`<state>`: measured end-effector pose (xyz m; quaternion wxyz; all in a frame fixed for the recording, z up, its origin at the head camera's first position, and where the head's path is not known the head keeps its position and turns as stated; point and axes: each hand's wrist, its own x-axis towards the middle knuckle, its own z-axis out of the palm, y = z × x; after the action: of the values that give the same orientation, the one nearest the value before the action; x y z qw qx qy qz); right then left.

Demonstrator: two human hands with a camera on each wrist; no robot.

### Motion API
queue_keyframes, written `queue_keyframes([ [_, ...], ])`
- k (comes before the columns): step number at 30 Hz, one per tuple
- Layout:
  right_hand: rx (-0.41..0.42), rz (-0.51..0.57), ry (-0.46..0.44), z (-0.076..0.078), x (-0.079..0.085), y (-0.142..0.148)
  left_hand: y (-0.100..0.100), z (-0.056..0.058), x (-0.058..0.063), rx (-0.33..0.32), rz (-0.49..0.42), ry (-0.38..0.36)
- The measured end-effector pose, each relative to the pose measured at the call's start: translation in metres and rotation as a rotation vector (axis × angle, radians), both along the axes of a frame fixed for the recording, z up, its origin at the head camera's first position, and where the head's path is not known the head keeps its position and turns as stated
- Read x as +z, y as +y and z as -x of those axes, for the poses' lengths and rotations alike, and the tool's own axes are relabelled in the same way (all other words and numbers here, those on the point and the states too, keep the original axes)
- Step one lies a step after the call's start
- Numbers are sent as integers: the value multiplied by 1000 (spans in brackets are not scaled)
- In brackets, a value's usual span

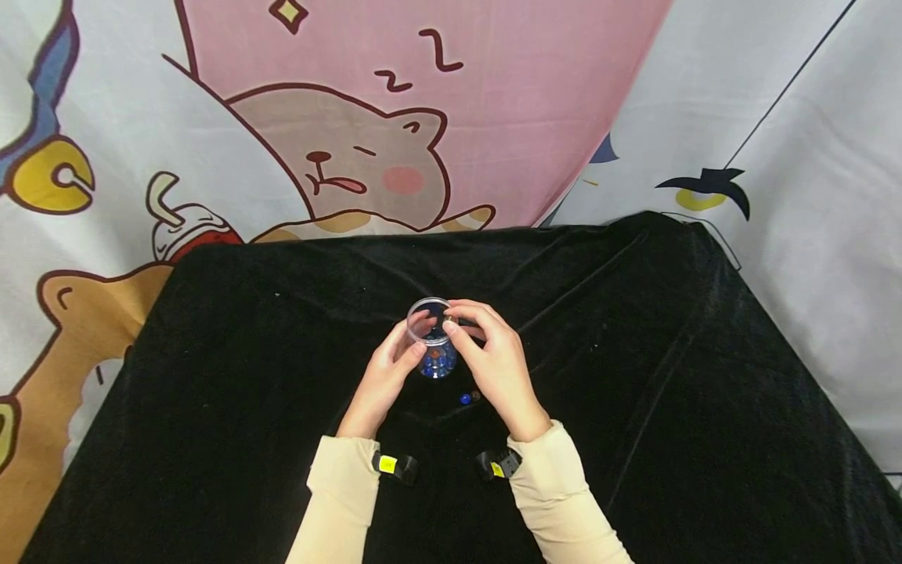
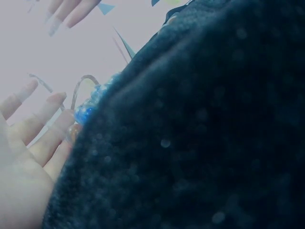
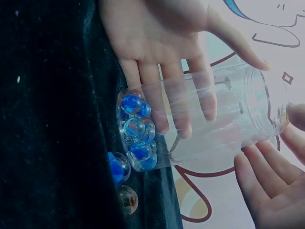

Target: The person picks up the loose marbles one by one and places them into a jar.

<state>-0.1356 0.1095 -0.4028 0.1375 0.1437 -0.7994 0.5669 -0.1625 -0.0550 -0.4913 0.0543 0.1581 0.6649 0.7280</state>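
Observation:
A clear jar (image 1: 431, 341) stands upright on the black cloth without a lid, with several blue and clear marbles (image 3: 138, 129) at its bottom. My left hand (image 1: 386, 368) holds the jar from its left side, thumb near the rim and long fingers along the far wall. At the right edge of the mouth, my right hand (image 1: 499, 360) pinches a small brownish marble, mostly hidden by the thumb and fingers. Below the jar, a loose blue marble (image 1: 465, 399) lies beside a brown one (image 1: 475, 395).
Black velvety cloth (image 1: 268, 407) covers the table, with soft folds running across it. Behind it hangs a white and pink curtain (image 1: 528, 94) printed with cartoon animals. Each sleeve cuff has a black wrist camera (image 1: 405, 468) with a yellow label.

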Motion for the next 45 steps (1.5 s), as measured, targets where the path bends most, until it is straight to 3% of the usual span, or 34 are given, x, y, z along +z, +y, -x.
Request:
queue_keyframes([
  [10, 0, -25, -12, -1, 3, 0, -1, 0, 1, 10, 17, -17],
  [14, 1, -27, -9, -1, 2, 1, 0, -3, 8, 2, 13, -32],
  [19, 4, -23, 9, 6, -11, 3, 1, -9, 21, -3, 15, -22],
  [23, -1, -51, 9, 14, -25, 7, 1, -11, 24, -3, 28, -17],
  [34, -55, -209, -37, 17, -26, 23, 2, -10, 23, -7, 20, -8],
  [39, -4, -322, -100, 19, -28, 31, 1, -8, 19, -10, 6, -13],
  [45, 78, -433, -212, 19, -29, 37, -1, -2, 4, -4, 7, -18],
])
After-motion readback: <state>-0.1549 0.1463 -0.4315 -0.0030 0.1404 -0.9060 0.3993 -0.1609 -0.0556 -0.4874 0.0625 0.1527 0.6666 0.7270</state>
